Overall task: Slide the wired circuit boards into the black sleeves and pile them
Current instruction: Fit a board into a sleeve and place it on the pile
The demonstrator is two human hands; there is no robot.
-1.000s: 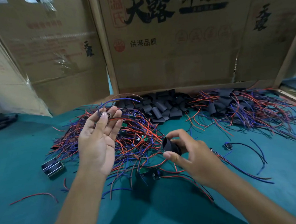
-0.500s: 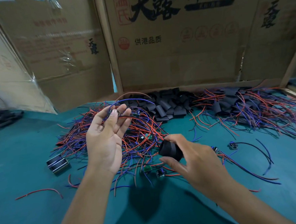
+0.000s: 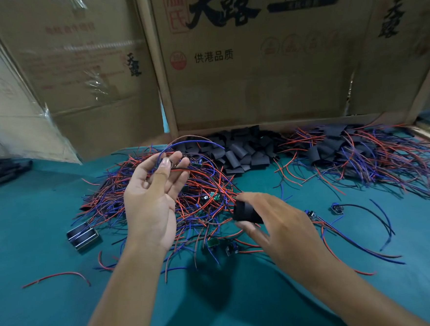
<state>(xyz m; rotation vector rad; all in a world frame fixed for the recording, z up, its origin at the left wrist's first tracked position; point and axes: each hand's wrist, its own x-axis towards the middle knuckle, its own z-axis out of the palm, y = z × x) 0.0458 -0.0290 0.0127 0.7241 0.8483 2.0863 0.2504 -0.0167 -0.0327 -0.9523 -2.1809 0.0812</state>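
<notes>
Teal cloth covers the desk (image 3: pixel 54 314), with a loose red wire (image 3: pixel 56 277) lying near left. The right hand (image 3: pixel 276 224) pinches a black sleeve (image 3: pixel 246 212) between thumb and fingers, just above the near edge of the tangled pile of wired boards (image 3: pixel 205 189). The left hand (image 3: pixel 153 202), palm up over that pile, pinches a small wired circuit board (image 3: pixel 172 163) at its fingertips, its red and blue wires arching away. Left of the pile sits a small metal block (image 3: pixel 82 234). Farther back lie a heap of black sleeves (image 3: pixel 236 153) and, right, a sleeved pile (image 3: pixel 355 150). Cardboard boxes (image 3: pixel 253 71) stand behind.
</notes>
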